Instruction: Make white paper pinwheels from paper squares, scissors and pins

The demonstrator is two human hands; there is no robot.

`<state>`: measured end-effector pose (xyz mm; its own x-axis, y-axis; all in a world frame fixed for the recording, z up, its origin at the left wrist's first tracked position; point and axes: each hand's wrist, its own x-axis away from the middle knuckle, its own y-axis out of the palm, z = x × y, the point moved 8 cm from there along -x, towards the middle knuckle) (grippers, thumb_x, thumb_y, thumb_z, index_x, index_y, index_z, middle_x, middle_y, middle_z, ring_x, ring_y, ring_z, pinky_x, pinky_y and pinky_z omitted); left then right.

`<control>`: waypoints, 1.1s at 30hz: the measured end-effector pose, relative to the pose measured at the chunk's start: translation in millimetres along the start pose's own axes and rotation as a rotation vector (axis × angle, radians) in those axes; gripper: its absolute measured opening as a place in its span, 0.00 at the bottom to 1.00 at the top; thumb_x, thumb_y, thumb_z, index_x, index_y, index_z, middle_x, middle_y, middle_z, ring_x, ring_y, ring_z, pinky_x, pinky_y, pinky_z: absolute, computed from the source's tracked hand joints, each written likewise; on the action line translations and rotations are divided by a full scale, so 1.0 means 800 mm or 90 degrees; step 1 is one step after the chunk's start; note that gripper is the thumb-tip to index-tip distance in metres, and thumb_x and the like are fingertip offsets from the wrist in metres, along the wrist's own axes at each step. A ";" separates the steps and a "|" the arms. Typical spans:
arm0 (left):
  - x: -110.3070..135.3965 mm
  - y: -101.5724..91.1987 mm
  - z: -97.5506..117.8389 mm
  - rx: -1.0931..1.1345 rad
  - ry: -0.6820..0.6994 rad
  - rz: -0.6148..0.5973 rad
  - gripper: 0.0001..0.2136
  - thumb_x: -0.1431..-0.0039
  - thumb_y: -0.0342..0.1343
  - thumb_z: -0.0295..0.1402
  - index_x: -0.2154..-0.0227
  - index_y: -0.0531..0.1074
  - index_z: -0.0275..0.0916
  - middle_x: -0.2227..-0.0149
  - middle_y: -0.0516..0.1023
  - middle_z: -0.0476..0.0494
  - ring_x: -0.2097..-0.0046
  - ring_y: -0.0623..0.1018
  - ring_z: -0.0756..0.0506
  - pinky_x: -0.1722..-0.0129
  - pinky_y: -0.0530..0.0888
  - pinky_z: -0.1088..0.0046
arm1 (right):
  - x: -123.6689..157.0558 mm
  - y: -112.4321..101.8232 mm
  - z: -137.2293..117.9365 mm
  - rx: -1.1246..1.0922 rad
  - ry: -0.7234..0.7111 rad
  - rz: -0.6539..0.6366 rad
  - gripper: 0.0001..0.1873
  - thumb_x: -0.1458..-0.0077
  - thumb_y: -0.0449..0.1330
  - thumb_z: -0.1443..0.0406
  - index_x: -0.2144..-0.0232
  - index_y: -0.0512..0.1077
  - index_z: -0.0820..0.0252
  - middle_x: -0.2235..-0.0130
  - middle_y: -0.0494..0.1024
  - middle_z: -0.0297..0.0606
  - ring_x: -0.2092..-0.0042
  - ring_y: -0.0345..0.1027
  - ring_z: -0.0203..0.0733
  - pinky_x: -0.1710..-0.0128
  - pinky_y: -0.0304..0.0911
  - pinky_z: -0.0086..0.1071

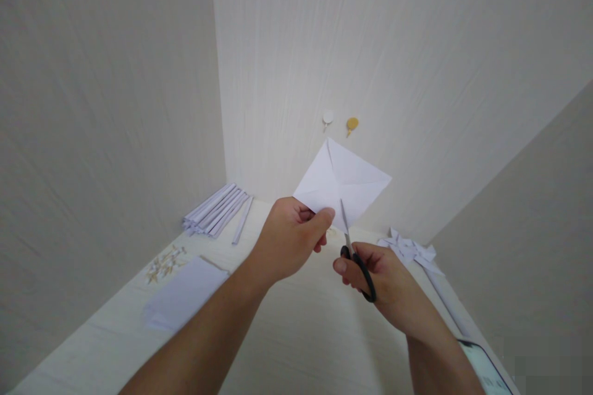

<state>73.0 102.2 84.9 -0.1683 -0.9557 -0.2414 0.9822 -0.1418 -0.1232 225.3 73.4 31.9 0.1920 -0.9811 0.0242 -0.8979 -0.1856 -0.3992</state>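
Note:
My left hand [296,231] pinches a white square of paper [356,170] by its lower left edge, thumb on top. Creases run across the sheet and cross near its middle. Black-handled scissors [365,274] are gripped in my right hand [384,281], with fingers in the loops. Their blade lies over the lower corner of the paper, its tip pointing towards the centre. Whether the blades are parted there is hard to make out. Both hands are held above the table, close together.
Rolled paper sticks [217,210] lie at the back left, near small white-and-gold pieces [165,263] and a paper stack [188,293]. At right are a folded paper pinwheel [407,250] and a phone [484,367]. Two hooks [353,123] sit on the wall.

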 end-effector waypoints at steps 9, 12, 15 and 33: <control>-0.001 0.001 0.000 0.014 0.000 -0.003 0.19 0.41 0.56 0.37 0.86 0.69 0.37 0.85 0.71 0.49 0.81 0.69 0.53 0.79 0.63 0.79 | 0.001 -0.003 -0.002 0.014 0.005 0.016 0.26 0.50 0.66 0.44 0.78 0.67 0.59 0.78 0.63 0.29 0.75 0.52 0.34 0.76 0.49 0.30; -0.001 0.000 -0.001 0.005 0.002 0.001 0.19 0.41 0.56 0.38 0.86 0.69 0.37 0.85 0.72 0.49 0.81 0.69 0.53 0.79 0.63 0.78 | 0.002 -0.005 -0.002 0.017 0.009 0.025 0.26 0.51 0.66 0.43 0.79 0.67 0.59 0.78 0.64 0.29 0.75 0.53 0.34 0.76 0.50 0.30; 0.000 0.000 -0.001 0.007 0.005 -0.001 0.19 0.41 0.56 0.38 0.85 0.69 0.37 0.85 0.72 0.49 0.81 0.69 0.53 0.79 0.63 0.78 | 0.001 -0.005 -0.004 0.026 0.009 0.035 0.26 0.51 0.66 0.44 0.79 0.68 0.59 0.78 0.65 0.30 0.75 0.54 0.34 0.76 0.51 0.30; 0.000 -0.001 0.000 0.028 0.001 0.002 0.18 0.41 0.57 0.36 0.86 0.69 0.36 0.85 0.71 0.51 0.82 0.67 0.54 0.81 0.60 0.79 | 0.002 -0.008 -0.006 0.026 0.008 0.044 0.23 0.51 0.66 0.47 0.80 0.69 0.59 0.80 0.66 0.30 0.77 0.55 0.34 0.77 0.51 0.30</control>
<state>72.1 102.0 85.0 -0.1657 -0.9559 -0.2426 0.9853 -0.1503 -0.0808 228.9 73.1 38.9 0.1253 -0.9921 0.0060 -0.8921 -0.1153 -0.4369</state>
